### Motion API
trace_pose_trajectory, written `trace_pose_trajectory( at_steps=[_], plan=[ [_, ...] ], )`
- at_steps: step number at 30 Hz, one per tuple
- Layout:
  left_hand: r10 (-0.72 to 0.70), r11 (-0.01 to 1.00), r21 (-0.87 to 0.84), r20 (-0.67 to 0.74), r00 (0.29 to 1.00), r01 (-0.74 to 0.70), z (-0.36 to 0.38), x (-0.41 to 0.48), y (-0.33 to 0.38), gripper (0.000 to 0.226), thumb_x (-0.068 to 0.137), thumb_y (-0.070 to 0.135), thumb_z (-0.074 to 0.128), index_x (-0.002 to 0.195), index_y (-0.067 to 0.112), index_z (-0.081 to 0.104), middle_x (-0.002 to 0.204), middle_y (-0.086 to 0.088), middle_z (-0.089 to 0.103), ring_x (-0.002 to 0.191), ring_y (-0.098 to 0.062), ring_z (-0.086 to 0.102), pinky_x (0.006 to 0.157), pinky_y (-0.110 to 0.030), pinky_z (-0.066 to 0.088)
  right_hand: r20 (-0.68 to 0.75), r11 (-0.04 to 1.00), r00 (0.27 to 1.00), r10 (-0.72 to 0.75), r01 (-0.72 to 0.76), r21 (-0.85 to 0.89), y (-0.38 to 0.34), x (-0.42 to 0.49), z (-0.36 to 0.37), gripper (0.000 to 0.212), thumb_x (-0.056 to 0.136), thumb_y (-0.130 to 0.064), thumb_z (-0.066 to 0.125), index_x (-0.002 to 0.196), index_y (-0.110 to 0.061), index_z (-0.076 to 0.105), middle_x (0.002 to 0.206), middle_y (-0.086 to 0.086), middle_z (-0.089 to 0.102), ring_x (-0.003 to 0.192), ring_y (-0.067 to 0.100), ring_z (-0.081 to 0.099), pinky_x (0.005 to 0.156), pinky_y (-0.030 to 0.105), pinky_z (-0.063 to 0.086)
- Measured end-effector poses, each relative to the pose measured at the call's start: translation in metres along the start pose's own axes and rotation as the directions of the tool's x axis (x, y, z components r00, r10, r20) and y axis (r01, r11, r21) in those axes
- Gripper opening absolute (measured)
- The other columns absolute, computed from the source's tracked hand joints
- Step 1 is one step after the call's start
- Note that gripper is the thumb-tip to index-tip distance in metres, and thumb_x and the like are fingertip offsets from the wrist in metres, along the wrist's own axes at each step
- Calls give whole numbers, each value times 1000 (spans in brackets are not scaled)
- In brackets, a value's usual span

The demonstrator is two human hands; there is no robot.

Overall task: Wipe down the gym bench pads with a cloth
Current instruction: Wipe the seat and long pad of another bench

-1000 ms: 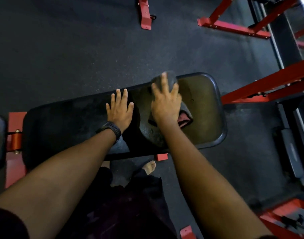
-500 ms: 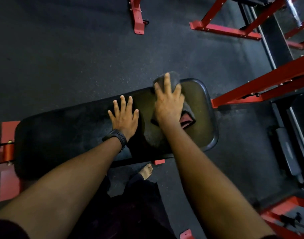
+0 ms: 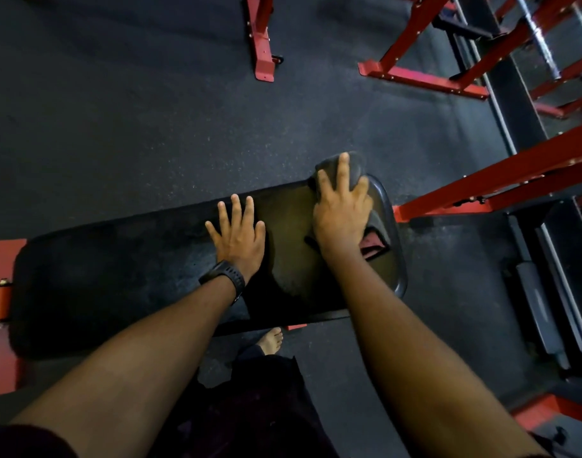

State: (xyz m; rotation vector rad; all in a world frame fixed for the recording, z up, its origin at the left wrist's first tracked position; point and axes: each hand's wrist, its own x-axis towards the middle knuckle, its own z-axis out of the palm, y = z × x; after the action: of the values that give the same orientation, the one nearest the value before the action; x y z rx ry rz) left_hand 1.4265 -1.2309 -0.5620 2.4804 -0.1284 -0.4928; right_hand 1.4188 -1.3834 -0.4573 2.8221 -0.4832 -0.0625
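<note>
A long black bench pad [image 3: 118,279] lies across the view on a red frame. My left hand [image 3: 238,234], with a black watch on the wrist, rests flat on the pad's middle, fingers spread. My right hand [image 3: 342,206] presses with straight fingers on a dark grey cloth [image 3: 377,226] with a pink underside, at the pad's far right corner. The cloth's upper edge hangs past the pad's far rim; most of it is hidden under my hand.
Red steel frames [image 3: 481,190] and a rack base [image 3: 422,77] stand to the right and behind the bench. Another red foot [image 3: 261,51] sits on the dark rubber floor [image 3: 118,110] at the back. My bare foot [image 3: 271,340] shows below the pad.
My right hand has pushed the cloth rightward along the pad to its far right corner. My left hand stays flat on the pad. The camera has shifted, moving the bench lower in view.
</note>
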Motion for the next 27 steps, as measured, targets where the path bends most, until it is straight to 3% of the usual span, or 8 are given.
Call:
trace_pose_trajectory(
  at_steps=[4, 6, 9, 15, 18, 21, 24, 27],
  plan=[
    [-5, 1000, -14, 5, 1000, 5, 1, 1, 4, 60, 104, 41, 29, 158, 25, 8, 166, -1, -3, 151, -28, -11, 118, -63, -3, -10, 927, 927, -375, 375, -17, -8, -76, 18, 60, 89, -32, 65, 145, -29, 47, 166, 8, 13, 133, 47, 37, 86, 52, 49],
    [-6, 1000, -21, -10, 1000, 6, 0, 1, 4, 60, 104, 40, 30, 158, 24, 10, 166, -1, -1, 152, -28, -10, 118, -63, -3, -24, 900, 899, -436, 436, -3, 19, -109, 20, 55, 84, -33, 69, 138, -31, 56, 163, 5, 27, 124, 44, 47, 76, 47, 50],
    [25, 1000, -7, -5, 1000, -25, 0, 2, 7, 60, 104, 39, 31, 158, 23, 11, 166, -1, 1, 152, -27, -8, 119, -61, -3, -10, 926, 927, -376, 376, -36, 61, -94, 12, 54, 82, -34, 70, 135, -34, 58, 161, 3, 31, 118, 42, 48, 77, 48, 48],
    [7, 999, -34, -5, 1000, -7, -2, 4, 17, 61, 103, 41, 32, 158, 25, 10, 166, 1, 0, 152, -27, -8, 118, -63, -3, 41, 995, 994, -101, 100, 7, 10, 4, -7, 60, 99, -34, 48, 155, -35, 26, 168, 2, -2, 142, 45, 24, 102, 53, 40],
    [89, 996, -7, 34, 995, -89, -7, 8, 22, 60, 104, 41, 32, 158, 27, 10, 166, 2, 1, 152, -25, -7, 117, -63, -3, 58, 956, 957, -285, 288, -51, 1, -22, 3, 67, 92, -32, 61, 153, -35, 32, 167, 4, -1, 140, 46, 26, 97, 53, 44],
    [66, 998, -27, 55, 996, -64, -12, 12, 29, 60, 103, 43, 30, 157, 29, 9, 166, 2, 0, 152, -25, -8, 117, -64, -3, 41, 848, 849, -527, 529, -48, 38, -85, 9, 62, 87, -37, 64, 146, -37, 45, 166, 3, 15, 133, 43, 40, 87, 50, 49],
    [52, 998, -34, 65, 997, -50, -14, 12, 32, 61, 103, 44, 30, 157, 28, 9, 166, 2, -1, 152, -24, -9, 117, -63, -3, 31, 878, 879, -476, 477, -40, 73, -86, 8, 61, 81, -36, 70, 140, -38, 53, 164, 1, 24, 124, 41, 47, 80, 48, 51],
    [68, 997, -33, 73, 995, -66, -13, 8, 32, 62, 103, 44, 32, 157, 27, 8, 166, 2, -1, 152, -24, -9, 118, -62, -2, 13, 940, 942, -335, 335, -66, 60, -44, 2, 64, 88, -30, 62, 148, -37, 42, 166, 3, 15, 129, 44, 40, 86, 52, 48]
  ],
)
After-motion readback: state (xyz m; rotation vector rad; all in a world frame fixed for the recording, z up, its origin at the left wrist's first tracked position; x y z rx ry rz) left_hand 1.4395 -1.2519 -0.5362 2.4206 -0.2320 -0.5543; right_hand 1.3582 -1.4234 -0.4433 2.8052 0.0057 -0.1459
